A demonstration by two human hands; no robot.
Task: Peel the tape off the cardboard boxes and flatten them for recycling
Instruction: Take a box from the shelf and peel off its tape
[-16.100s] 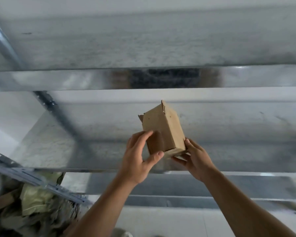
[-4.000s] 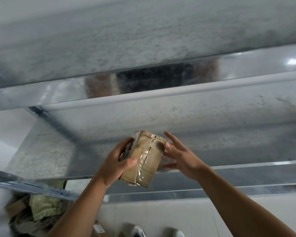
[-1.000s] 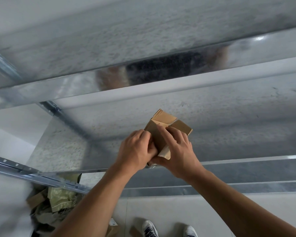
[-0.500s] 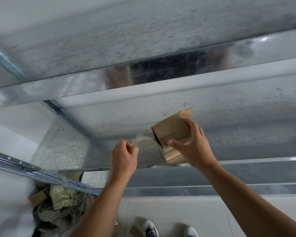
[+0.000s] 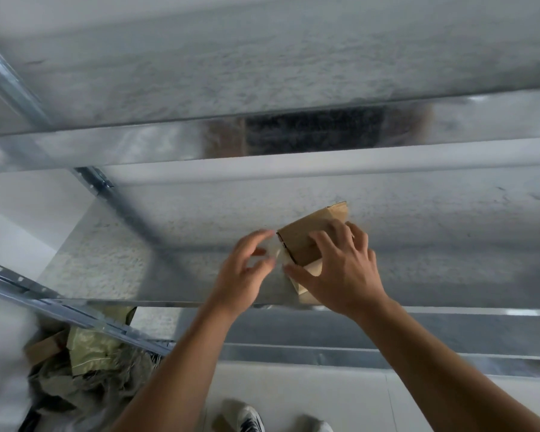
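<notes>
A small brown cardboard box (image 5: 306, 241) is held up in front of a galvanised metal shelf (image 5: 169, 244). My right hand (image 5: 343, 272) grips it from the near side, fingers over its face and thumb under its left edge. A strip of clear tape (image 5: 276, 255) hangs off the box's left edge, where a dark open seam shows. My left hand (image 5: 243, 275), blurred by motion, is just left of the box. Its thumb and fingers curl round the loose end of the tape.
The metal shelving fills the view, with a slanted upright (image 5: 10, 88) at left. A heap of cardboard scraps and green sacks (image 5: 88, 350) lies on the floor at lower left. My shoes (image 5: 247, 416) stand on white floor tiles below.
Half a second ago my left hand had pulled the tape out to the left. It has come back against the box's left edge. My right hand has shifted further over the box's face.
</notes>
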